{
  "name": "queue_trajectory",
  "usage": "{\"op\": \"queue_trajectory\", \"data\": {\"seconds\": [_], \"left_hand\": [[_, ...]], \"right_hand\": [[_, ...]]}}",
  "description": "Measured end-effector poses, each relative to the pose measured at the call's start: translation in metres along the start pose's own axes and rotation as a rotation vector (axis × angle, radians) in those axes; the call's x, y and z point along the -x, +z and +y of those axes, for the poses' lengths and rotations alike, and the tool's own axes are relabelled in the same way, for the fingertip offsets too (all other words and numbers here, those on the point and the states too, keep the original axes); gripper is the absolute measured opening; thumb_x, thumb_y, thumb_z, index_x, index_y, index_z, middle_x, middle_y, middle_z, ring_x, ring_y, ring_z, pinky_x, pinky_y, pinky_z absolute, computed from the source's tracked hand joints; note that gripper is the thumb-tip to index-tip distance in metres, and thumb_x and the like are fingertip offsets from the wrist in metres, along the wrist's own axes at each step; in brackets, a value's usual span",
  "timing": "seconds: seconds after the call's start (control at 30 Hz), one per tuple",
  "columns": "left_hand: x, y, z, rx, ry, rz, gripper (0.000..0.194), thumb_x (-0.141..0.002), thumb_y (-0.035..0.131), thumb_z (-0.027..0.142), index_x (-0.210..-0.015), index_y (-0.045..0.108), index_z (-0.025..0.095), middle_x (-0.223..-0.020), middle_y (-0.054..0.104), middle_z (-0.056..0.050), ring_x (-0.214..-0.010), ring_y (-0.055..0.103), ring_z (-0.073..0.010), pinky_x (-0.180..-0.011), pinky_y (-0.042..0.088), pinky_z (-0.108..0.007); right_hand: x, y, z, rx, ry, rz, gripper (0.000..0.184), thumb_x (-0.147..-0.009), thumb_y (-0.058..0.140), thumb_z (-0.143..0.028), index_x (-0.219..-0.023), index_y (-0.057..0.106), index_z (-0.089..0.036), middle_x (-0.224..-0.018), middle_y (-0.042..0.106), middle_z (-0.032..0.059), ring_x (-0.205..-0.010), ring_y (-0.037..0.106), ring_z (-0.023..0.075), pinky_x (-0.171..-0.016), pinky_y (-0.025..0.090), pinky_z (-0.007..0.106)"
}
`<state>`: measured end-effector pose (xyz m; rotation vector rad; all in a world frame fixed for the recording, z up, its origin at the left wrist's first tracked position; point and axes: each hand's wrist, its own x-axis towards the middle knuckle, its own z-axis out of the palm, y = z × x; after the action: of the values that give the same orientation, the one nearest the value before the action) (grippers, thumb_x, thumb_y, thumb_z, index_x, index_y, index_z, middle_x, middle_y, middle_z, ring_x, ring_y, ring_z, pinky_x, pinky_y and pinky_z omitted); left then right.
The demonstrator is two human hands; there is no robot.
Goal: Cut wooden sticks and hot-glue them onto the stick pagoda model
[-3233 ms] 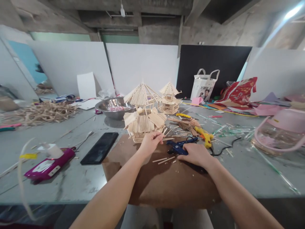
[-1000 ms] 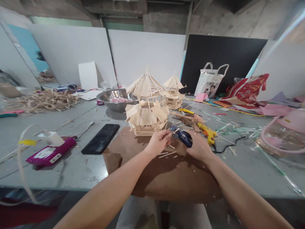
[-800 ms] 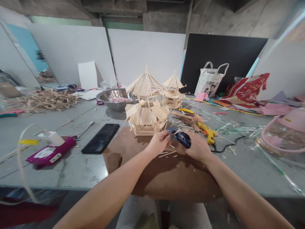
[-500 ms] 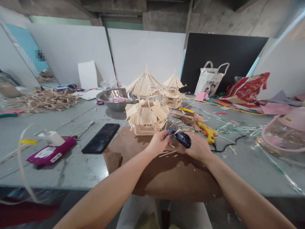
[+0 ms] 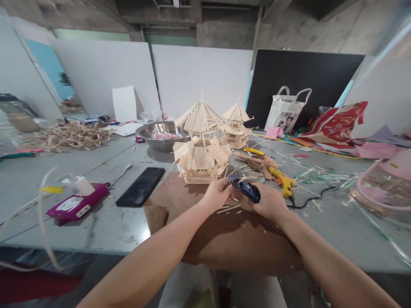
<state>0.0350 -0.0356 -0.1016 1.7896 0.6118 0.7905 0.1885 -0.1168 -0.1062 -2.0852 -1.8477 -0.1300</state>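
My right hand [image 5: 272,201] grips a dark blue clipper-like hand tool [image 5: 246,190], its head pointing left. My left hand [image 5: 218,194] is closed at the head of that tool, fingers pinched together. A short thin wooden stick [image 5: 242,179] shows at the tool's head, between the two hands; its other end is hidden by the left fingers. Just behind the hands stands a pavilion model [image 5: 201,158] built of thin sticks, with a pointed roof over a wider lower roof. Cut stick pieces [image 5: 228,208] lie below the hands on brown paper [image 5: 180,192].
A second, smaller stick pavilion [image 5: 236,124] stands behind at right, beside a metal bowl [image 5: 160,143]. Around them are a phone [image 5: 141,186], a purple power strip [image 5: 78,203], a yellow glue gun [image 5: 284,182] with a black cord, a stick pile [image 5: 67,137] and clear-green rods [image 5: 321,174].
The view has shifted slightly, so everything appears a little to the right and lower. Both hands keep nearly the same hold, with the tool angled slightly differently.
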Motion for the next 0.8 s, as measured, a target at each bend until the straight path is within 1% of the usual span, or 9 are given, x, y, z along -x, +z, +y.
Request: {"op": "queue_trajectory", "data": {"seconds": [0.13,0.3,0.4,0.47,0.6,0.8], "left_hand": [[0.0005,-0.0006,-0.0003,-0.063,0.024,0.005,0.023,-0.074,0.044,0.031,-0.058,0.045,0.014,-0.047,0.047,0.004,-0.032,0.036,-0.0037,-0.033,0.027,-0.017],[0.0000,-0.0007,0.0016,-0.186,0.147,0.015,0.022,-0.073,0.045,0.028,-0.057,0.049,0.013,-0.045,0.047,0.004,-0.041,0.039,-0.0048,-0.040,0.030,-0.016],[-0.0004,-0.0013,0.0024,-0.275,0.183,0.029,0.024,-0.074,0.044,0.026,-0.055,0.050,0.013,-0.043,0.045,0.004,-0.045,0.041,-0.0065,-0.043,0.031,-0.017],[-0.0003,-0.0020,0.0028,-0.335,0.192,0.037,0.025,-0.075,0.043,0.023,-0.054,0.051,0.014,-0.043,0.046,0.003,-0.046,0.043,-0.0073,-0.045,0.032,-0.017],[0.0007,-0.0042,0.0047,-0.422,0.218,0.014,0.024,-0.075,0.042,0.018,-0.053,0.050,0.014,-0.048,0.049,0.002,-0.048,0.044,-0.0076,-0.048,0.033,-0.018],[0.0012,-0.0070,0.0051,-0.390,0.207,-0.036,0.024,-0.075,0.040,0.016,-0.054,0.051,0.014,-0.044,0.046,0.003,-0.047,0.043,-0.0076,-0.046,0.032,-0.017]], "right_hand": [[0.0006,-0.0021,-0.0024,0.015,-0.009,-0.005,0.024,-0.066,0.047,-0.031,-0.085,0.051,-0.018,-0.078,0.063,0.0057,-0.072,0.057,0.0212,-0.057,0.033,0.027],[0.0001,-0.0033,-0.0013,0.020,-0.012,-0.017,0.021,-0.065,0.047,-0.028,-0.083,0.051,-0.018,-0.077,0.063,0.0050,-0.070,0.057,0.0201,-0.057,0.033,0.027],[-0.0008,-0.0026,-0.0003,0.033,-0.003,-0.021,0.020,-0.065,0.046,-0.028,-0.083,0.051,-0.018,-0.077,0.062,0.0051,-0.071,0.057,0.0211,-0.057,0.033,0.027],[-0.0015,-0.0019,0.0002,0.031,0.000,-0.022,0.022,-0.065,0.047,-0.028,-0.085,0.051,-0.018,-0.079,0.062,0.0054,-0.073,0.057,0.0218,-0.057,0.033,0.027],[-0.0029,0.0002,0.0022,-0.028,-0.020,-0.016,0.031,-0.064,0.050,-0.027,-0.094,0.050,-0.019,-0.088,0.061,0.0054,-0.080,0.055,0.0215,-0.062,0.034,0.028],[-0.0032,0.0027,0.0056,-0.074,-0.049,-0.006,0.041,-0.062,0.051,-0.025,-0.103,0.047,-0.018,-0.096,0.059,0.0068,-0.086,0.053,0.0218,-0.069,0.036,0.029]]}}
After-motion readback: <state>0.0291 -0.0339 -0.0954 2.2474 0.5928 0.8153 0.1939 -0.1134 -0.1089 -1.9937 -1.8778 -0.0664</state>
